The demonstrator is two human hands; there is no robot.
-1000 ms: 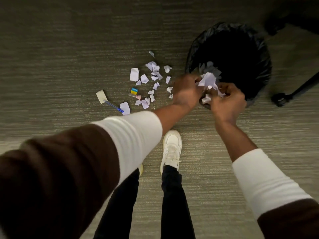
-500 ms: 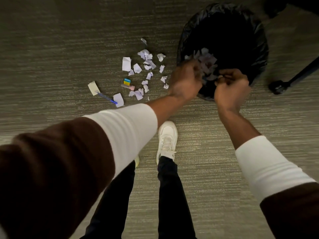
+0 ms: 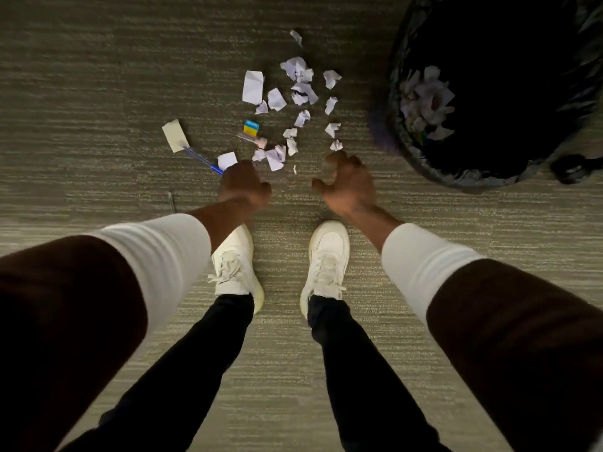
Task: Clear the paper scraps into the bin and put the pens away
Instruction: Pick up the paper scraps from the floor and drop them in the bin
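White paper scraps (image 3: 295,93) lie scattered on the grey carpet ahead of my feet. A blue pen (image 3: 201,159) lies at their left, its near end by my left hand (image 3: 243,185). That hand hangs knuckles-up over the carpet with its fingers curled under and hidden. My right hand (image 3: 347,184) hovers just short of the nearest scrap (image 3: 336,145), fingers apart and empty. The bin (image 3: 456,176) with a black liner stands at the upper right, with several scraps (image 3: 424,99) inside.
A beige note (image 3: 175,135), a yellow-and-blue eraser (image 3: 251,127) and a short pinkish pen-like item (image 3: 253,140) lie among the scraps. A thin dark stick (image 3: 171,200) lies left of my white shoes (image 3: 326,256). A dark caster (image 3: 574,168) sits beside the bin.
Both hands let the scraps fall into the bin and came back left and down to the carpet near the pile. The view swung left, so the bin now sits at the frame's right edge.
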